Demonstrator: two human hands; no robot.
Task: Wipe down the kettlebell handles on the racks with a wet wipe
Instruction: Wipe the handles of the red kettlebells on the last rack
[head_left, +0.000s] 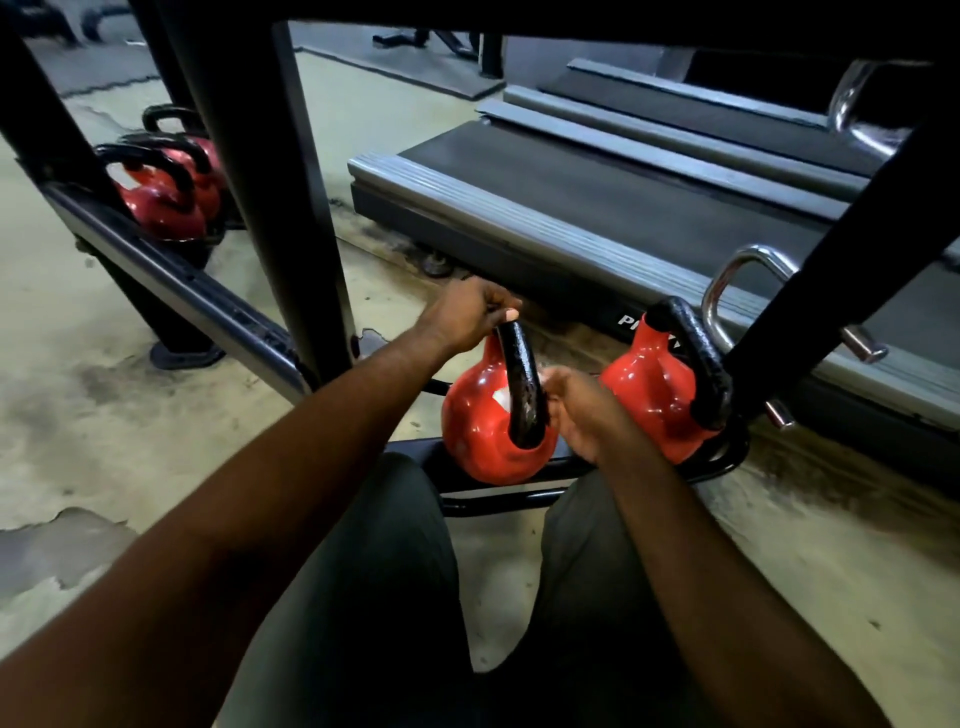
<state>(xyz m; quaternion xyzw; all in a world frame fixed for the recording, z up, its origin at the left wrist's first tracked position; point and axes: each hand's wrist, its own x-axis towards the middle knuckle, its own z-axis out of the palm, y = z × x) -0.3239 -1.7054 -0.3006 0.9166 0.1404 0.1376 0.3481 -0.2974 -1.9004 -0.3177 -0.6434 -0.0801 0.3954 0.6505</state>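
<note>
- Two kettlebells (493, 431) sit at the rack (545, 467) rail's right end.
- Left hand (467, 312) pinches the handle (522, 384) top, steadying it.
- Right hand (582, 410) is curled beside the handle base; no wipe visible.
- Best to wrap the wipe fully round and stroke along the whole arch.

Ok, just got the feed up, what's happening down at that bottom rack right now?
A person crouches at the low rack. The left hand grips the top of the black handle on the nearer red kettlebell; the right hand is at the handle's lower end. No wipe is clearly visible. A second red kettlebell sits to the right, untouched, and more rest further along to the left.
</note>
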